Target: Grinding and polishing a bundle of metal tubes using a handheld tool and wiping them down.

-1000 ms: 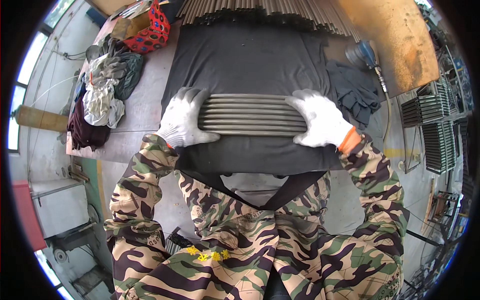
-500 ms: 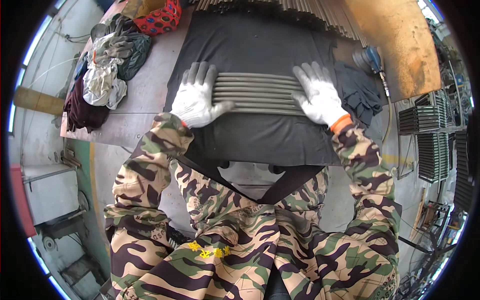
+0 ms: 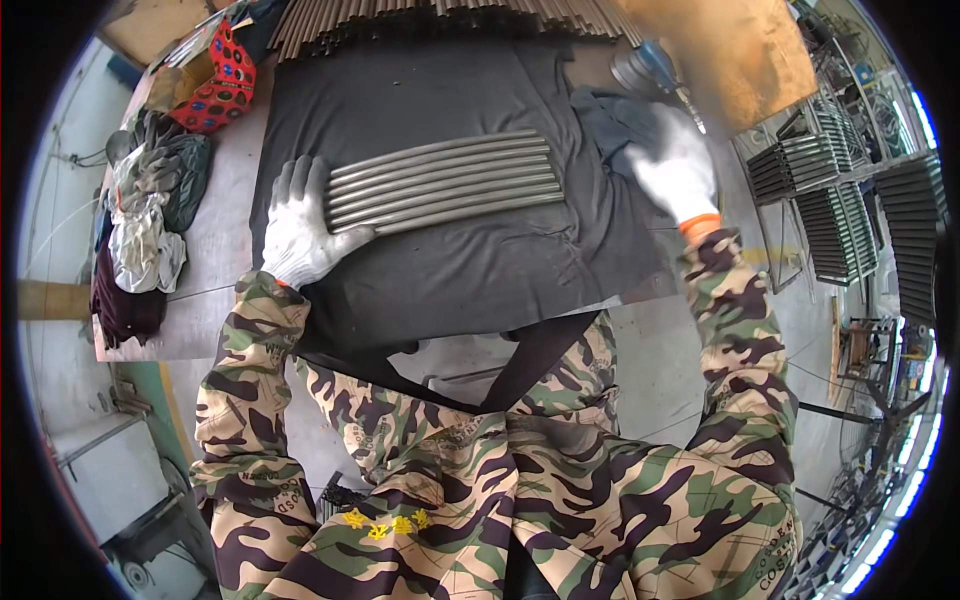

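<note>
Keep L ends of straight grey metal tubes [image 3: 445, 182] flush

White-gloved L grip [image 3: 297, 228], fingers apart, at tubes' L ends, mid black fabric sheet [image 3: 440, 90] on grey counter [image 3: 228, 215]; palm square, w/ light pressure. R grip [image 3: 675, 165] blurred, by crumpled blue-grey cloth [image 3: 598, 115]: can't tell if closed.

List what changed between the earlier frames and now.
The right hand let go of the right ends of the metal rods and moved right to the blue-grey cloth; it is blurred, so any grip is unclear. The head view shifted too.

Unchanged: the left hand at the rods' left ends; the rods side by side on the black cloth.
</note>
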Demonstrator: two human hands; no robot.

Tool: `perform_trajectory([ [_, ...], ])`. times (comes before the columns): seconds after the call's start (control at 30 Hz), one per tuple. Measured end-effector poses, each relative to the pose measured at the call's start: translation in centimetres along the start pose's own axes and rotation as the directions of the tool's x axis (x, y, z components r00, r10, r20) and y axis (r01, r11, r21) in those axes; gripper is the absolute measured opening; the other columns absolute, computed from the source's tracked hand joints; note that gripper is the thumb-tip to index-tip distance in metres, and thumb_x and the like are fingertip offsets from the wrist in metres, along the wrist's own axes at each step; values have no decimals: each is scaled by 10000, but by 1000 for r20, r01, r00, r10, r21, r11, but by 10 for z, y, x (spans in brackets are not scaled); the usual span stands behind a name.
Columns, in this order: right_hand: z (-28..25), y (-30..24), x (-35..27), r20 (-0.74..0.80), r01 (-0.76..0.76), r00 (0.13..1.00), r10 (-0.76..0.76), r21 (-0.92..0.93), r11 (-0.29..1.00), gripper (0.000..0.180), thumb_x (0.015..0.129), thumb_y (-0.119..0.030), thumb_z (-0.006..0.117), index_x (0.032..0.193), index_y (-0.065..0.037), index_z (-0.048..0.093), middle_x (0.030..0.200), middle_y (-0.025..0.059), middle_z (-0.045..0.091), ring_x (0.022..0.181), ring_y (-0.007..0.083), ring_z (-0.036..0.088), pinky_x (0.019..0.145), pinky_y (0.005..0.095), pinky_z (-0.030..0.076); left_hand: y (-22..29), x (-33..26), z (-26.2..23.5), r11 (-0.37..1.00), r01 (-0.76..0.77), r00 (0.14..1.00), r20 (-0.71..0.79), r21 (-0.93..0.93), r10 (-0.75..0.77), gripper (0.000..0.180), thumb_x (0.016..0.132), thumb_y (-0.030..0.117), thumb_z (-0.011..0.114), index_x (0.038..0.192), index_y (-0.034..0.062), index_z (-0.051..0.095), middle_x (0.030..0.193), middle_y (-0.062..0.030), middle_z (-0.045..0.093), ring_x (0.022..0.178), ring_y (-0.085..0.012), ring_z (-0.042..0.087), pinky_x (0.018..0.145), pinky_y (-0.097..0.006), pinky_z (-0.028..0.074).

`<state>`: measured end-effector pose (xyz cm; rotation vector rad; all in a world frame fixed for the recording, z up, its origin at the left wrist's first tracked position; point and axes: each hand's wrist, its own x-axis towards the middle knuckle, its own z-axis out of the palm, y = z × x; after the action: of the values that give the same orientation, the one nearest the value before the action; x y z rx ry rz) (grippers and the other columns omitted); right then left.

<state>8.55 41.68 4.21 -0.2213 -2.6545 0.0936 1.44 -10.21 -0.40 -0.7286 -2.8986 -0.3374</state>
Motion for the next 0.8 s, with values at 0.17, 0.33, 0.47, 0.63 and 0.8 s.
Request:
perform_trajectory([
  [0.17,-3,63,15,209,-318,936,283,161,934,558,1020,-360,647,1522,-116,660,1410,217,748,1334,393,698,1159,481,533,-15,-12,3,1000,8,1000,-5,4,-8,1083,799,509,887,1635,-29,458,1680,-317,459,1595,-535,372,1318,-599,345],
  [0.33,2,68,12,425,-191,870,252,-181,965,750,927,-296,622,1638,-73,538,1512,269,673,1385,437,661,1188,489,515,-9,-5,0,998,-42,998,-51,-48,40,1031,823,498,865,1613,-37,476,1649,-331,477,1566,-548,395,1300,-605,354],
  [0.47,-2,63,33,560,-156,792,243,-199,967,888,860,-375,713,1633,18,521,1533,317,647,1417,439,645,1205,454,506,-12,-9,5,997,-50,993,-109,-56,43,952,878,490,836,1595,-39,498,1625,-331,500,1531,-560,428,1282,-612,368],
  [0.63,14,100,13,554,-126,817,159,-98,987,1002,871,-458,798,1668,42,454,1588,312,608,1473,418,611,1230,431,483,-7,-6,-5,990,-81,994,-78,-119,72,1109,771,587,896,1598,-37,501,1638,-325,496,1567,-554,397,1298,-612,351],
  [0.8,16,121,0,481,-129,874,71,90,988,979,868,-324,905,1649,66,462,1535,301,658,1389,379,684,1183,407,518,-14,-11,-6,984,-86,995,-56,-154,78,1177,691,593,930,1595,-32,508,1644,-302,504,1577,-540,398,1300,-618,353],
])
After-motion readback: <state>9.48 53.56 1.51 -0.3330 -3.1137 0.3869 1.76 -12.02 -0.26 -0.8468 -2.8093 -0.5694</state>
